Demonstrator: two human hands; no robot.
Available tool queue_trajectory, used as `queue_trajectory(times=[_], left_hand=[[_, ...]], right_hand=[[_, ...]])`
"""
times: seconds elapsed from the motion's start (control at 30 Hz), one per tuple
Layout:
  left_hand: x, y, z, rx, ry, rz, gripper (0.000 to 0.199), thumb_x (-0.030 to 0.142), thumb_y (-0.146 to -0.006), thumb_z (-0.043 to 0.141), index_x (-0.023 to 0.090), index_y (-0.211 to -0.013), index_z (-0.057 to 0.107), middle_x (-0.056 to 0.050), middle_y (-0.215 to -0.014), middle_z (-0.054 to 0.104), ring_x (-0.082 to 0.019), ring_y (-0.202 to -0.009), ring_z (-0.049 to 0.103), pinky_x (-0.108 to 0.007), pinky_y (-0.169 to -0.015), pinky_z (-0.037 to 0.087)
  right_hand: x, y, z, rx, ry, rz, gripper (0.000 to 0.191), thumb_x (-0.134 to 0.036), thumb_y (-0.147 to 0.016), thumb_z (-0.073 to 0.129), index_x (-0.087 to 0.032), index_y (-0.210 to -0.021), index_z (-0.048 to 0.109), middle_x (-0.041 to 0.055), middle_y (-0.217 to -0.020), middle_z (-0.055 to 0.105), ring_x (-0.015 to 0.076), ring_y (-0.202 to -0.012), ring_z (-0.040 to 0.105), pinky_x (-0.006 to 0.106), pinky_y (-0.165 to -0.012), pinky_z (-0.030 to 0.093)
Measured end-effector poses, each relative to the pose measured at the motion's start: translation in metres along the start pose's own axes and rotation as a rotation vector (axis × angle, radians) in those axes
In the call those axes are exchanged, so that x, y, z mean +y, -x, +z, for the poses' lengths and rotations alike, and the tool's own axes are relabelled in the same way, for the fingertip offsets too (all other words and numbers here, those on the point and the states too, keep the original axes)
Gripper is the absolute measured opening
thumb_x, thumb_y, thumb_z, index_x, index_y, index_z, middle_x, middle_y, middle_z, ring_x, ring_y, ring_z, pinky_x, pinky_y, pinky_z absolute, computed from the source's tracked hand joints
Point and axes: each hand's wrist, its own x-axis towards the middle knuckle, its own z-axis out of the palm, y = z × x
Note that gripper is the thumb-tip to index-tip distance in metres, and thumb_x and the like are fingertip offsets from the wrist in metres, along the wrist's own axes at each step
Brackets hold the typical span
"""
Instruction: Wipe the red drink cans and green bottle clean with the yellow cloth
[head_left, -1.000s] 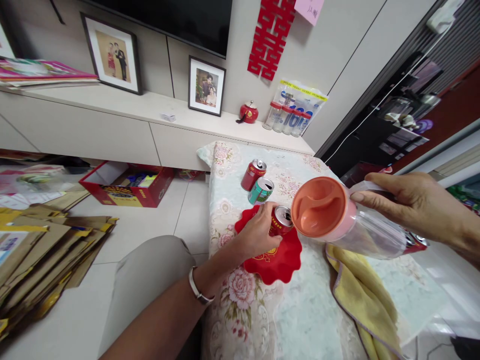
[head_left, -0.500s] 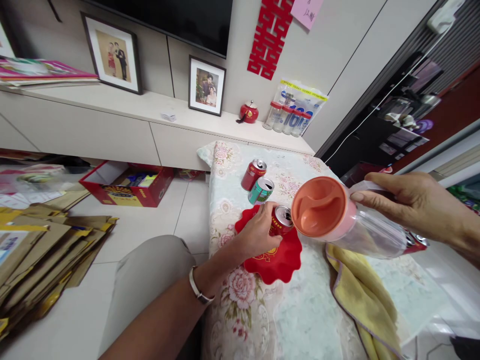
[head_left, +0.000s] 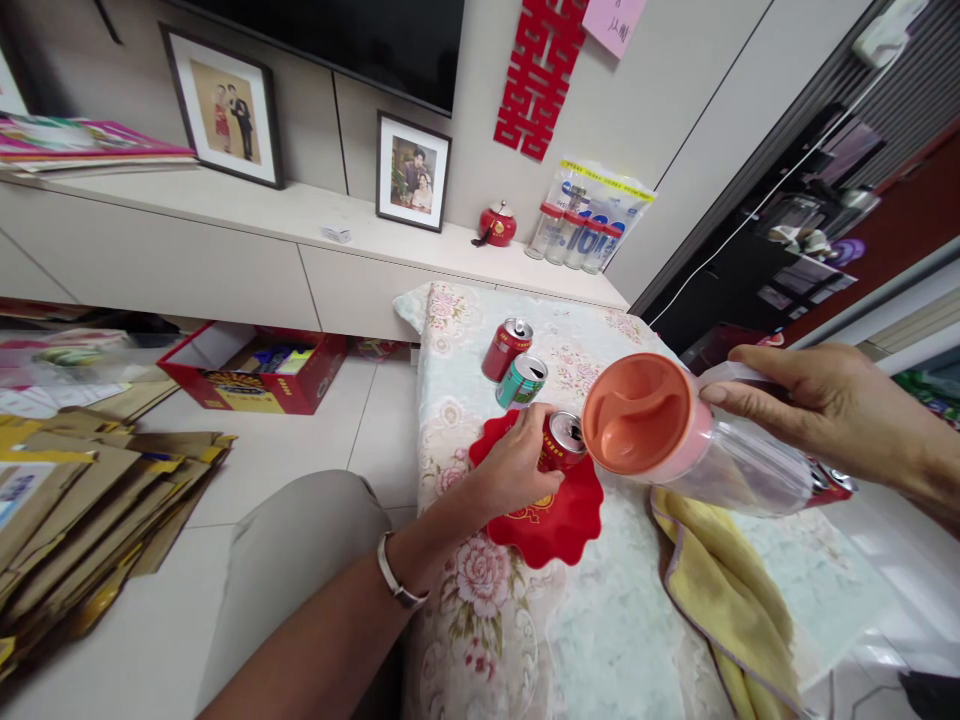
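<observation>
My left hand (head_left: 517, 462) is wrapped round a red drink can (head_left: 564, 440) with an opened top, over a red scalloped plate (head_left: 574, 525). By its handle, my right hand (head_left: 806, 400) holds a clear plastic pitcher (head_left: 757, 470) with an orange lid (head_left: 637, 415). The pitcher lies tilted almost on its side, its lid end beside the can's top. Whether liquid runs between them I cannot tell. Behind the plate stand an opened green can (head_left: 523, 382) and another opened red can (head_left: 508, 350).
A flowered tablecloth (head_left: 622, 630) covers the table. On its right lies a yellow cloth (head_left: 727, 600), and more cans (head_left: 836, 483) show partly behind the pitcher. Glass jars (head_left: 574, 240) stand on the cabinet ledge. Flattened cardboard (head_left: 97, 500) and a red box (head_left: 255, 385) lie on the floor at left.
</observation>
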Motion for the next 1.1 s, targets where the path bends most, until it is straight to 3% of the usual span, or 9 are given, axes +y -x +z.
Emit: queue_trajectory(times=[0.77, 1.1], left_hand=[[0.0, 0.0, -0.001, -0.007, 0.009, -0.002, 0.059, 0.008, -0.075, 0.065, 0.026, -0.126, 0.041, -0.007, -0.125, 0.06, -0.028, -0.118, 0.063, -0.047, -0.101, 0.054], [-0.001, 0.0, 0.0, 0.003, 0.017, 0.008, 0.059, 0.009, -0.074, 0.065, 0.026, -0.126, 0.043, -0.008, -0.127, 0.06, -0.029, -0.118, 0.063, -0.048, -0.102, 0.054]], right_hand=[[-0.006, 0.001, -0.004, -0.03, 0.015, -0.01, 0.055, -0.079, -0.092, 0.047, -0.029, -0.076, 0.065, 0.0029, -0.059, 0.058, 0.0213, -0.052, 0.052, 0.039, -0.046, 0.044], [0.006, -0.001, 0.0, -0.027, 0.014, -0.019, 0.056, -0.079, -0.091, 0.048, -0.027, -0.072, 0.062, 0.0022, -0.058, 0.058, 0.0201, -0.05, 0.054, 0.037, -0.045, 0.043]])
